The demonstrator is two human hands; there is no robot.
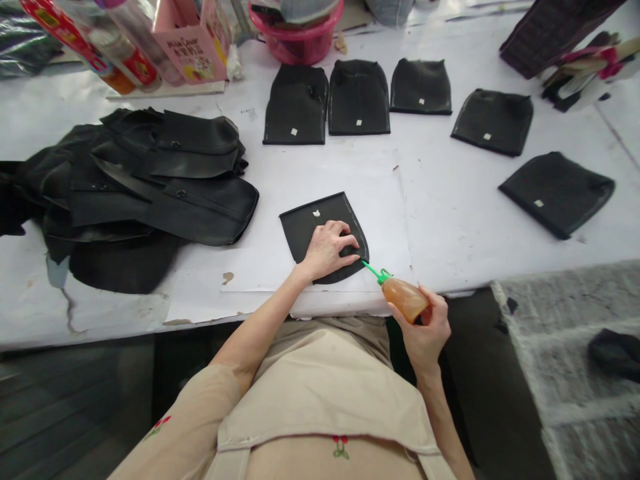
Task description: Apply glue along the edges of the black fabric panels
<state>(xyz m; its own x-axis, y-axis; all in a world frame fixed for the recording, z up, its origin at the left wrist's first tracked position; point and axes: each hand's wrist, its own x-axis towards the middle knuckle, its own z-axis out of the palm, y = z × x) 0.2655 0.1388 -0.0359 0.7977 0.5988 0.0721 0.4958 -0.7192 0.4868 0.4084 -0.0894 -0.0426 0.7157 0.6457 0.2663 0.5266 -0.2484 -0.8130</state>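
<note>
A black leather-like piece (300, 230) with a small white tag lies on the white table in front of me. My left hand (330, 250) rests on it, palm down, fingers bent and somewhat apart, holding nothing. In my right hand (430, 327) is a squeeze bottle (405, 298) of amber liquid, tilted, its green nozzle tip at the lower right edge of the black piece. Faint pale marks run along that piece's right edge.
Several similar black pieces (359, 100) curve across the table's back and right. A heap of black parts (150, 187) lies at left. Behind stand bottles (120, 57), a pink box (193, 43) and a pink basin (300, 37). The table (280, 303) ends just before my apron.
</note>
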